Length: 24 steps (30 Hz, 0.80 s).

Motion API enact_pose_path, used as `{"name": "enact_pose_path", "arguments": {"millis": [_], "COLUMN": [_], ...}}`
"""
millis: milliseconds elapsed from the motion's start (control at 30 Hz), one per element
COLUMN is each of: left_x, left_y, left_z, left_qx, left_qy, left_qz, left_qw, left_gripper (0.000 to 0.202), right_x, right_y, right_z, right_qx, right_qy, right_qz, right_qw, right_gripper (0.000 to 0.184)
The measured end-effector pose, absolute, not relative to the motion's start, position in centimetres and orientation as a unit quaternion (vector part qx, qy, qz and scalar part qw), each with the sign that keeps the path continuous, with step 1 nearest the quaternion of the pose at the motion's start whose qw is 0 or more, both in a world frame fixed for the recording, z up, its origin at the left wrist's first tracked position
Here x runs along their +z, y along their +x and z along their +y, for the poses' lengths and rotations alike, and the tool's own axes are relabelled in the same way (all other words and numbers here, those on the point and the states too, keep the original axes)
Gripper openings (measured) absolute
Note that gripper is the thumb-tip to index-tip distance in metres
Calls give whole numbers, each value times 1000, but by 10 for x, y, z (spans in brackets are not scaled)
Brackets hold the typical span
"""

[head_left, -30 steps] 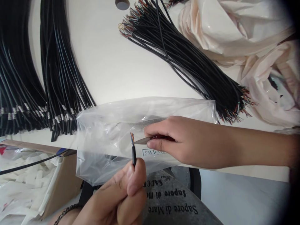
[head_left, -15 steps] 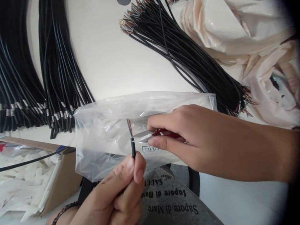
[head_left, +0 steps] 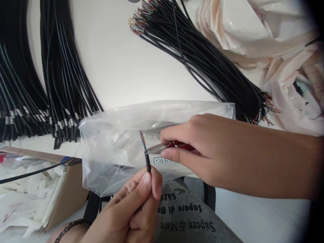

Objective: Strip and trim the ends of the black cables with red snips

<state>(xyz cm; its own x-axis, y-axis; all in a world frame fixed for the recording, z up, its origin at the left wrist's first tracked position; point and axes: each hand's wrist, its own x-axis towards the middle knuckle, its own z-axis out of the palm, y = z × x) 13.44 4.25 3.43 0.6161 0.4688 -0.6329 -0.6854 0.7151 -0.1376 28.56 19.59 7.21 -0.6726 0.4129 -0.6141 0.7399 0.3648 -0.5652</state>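
Between thumb and fingers, my left hand (head_left: 136,202) pinches a black cable (head_left: 147,162), its end pointing up. Thin coloured wires (head_left: 143,140) stick out of the cable's jacket. My right hand (head_left: 192,145) is closed around small red-handled snips (head_left: 177,145). The blades reach left to the cable and meet at the jacket's edge, where the bare wires begin. Beneath both hands spreads a clear plastic bag (head_left: 106,135) with green print on it, partly hidden by the right hand.
Black cables with silver bands (head_left: 60,84) hang over the table (head_left: 113,60) on the left. A bundle of black cables with stripped ends (head_left: 202,57) lies at upper right, beside crumpled plastic bags (head_left: 240,27). A cardboard box (head_left: 68,192) of white pieces stands lower left.
The snips' blades have closed from apart to together at the cable. My left hand and the cable have shifted slightly right and down.
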Motion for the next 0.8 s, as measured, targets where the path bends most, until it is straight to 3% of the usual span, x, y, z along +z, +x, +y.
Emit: {"name": "enact_pose_path", "arguments": {"millis": [400, 800], "left_x": [36, 38], "left_y": [139, 144], "left_z": [41, 42], "left_qx": [330, 314], "left_qy": [-184, -180], "left_qz": [299, 314], "left_qw": [876, 878], "left_gripper": [24, 30], "right_x": [91, 88], "right_y": [275, 277], "right_z": [202, 204], "right_qx": [-440, -454], "right_qy": [411, 402], "right_qz": [737, 730], "right_qw": [307, 316], "right_gripper": [33, 35]}}
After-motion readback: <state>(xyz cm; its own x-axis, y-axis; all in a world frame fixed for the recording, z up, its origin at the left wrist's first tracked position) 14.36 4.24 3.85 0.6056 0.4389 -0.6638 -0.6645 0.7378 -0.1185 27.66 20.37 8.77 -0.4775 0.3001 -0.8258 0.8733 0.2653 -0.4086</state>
